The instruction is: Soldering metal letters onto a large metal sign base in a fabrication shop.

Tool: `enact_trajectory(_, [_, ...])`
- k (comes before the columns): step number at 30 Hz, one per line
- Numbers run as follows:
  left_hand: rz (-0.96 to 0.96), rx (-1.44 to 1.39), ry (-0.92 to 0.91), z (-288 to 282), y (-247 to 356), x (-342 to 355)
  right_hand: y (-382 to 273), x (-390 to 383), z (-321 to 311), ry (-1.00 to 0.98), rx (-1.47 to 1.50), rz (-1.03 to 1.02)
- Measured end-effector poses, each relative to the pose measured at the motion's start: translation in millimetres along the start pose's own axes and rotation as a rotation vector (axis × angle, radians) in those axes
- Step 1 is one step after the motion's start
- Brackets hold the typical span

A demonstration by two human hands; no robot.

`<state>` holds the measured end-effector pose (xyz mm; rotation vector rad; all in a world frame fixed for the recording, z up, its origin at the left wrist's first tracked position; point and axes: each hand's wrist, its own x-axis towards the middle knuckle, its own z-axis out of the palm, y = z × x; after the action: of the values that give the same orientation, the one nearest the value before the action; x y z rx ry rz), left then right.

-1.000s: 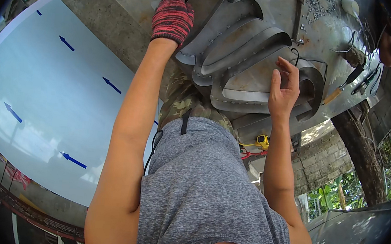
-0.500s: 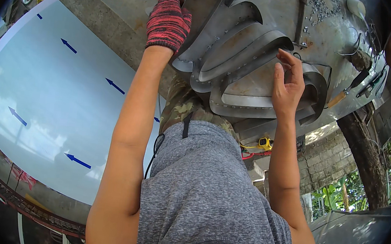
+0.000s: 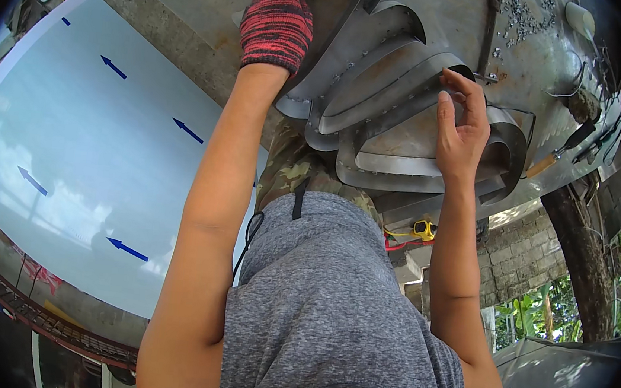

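Observation:
My left hand point(image 3: 276, 26), in a red and black knit glove, is closed at the left edge of a curved sheet-metal form point(image 3: 338, 43). Its fingertips are turned away, so whatever they hold is hidden. My bare right hand point(image 3: 463, 134) hovers over or rests against the right part of the metalwork, near a bent strip wall point(image 3: 454, 64); contact is unclear. Thumb and forefinger are apart, with nothing visible between them. Upright metal strips with small spot joints run around flat, rust-stained faces point(image 3: 406, 136).
A white panel with blue arrows point(image 3: 105, 152) lies to the left. On the metal table point(image 3: 459, 14) are small metal bits point(image 3: 525, 20), a white cup-like container point(image 3: 580, 19) and a wooden-handled tool point(image 3: 543, 165). Below the table edge sits a yellow tape measure point(image 3: 424, 230).
My left hand has shifted slightly up and right, and its fingers look more curled. My right hand keeps nearly the same pose beside the metal wall. The whole view has shifted a little.

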<state>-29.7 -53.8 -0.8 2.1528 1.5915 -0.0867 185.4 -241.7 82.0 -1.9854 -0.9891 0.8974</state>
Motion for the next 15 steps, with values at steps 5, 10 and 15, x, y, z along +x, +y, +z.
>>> enact_trajectory(5, [0.019,-0.01,0.04,-2,-4,-3,-2,5,3,-0.03,0.032,-0.009])
enact_trajectory(10, [0.027,-0.005,0.045,1,-6,-1,-1,9,4,-0.046,0.047,-0.002])
enact_trajectory(15, [0.039,0.014,0.04,2,-5,1,-1,13,5,-0.044,0.053,0.002])
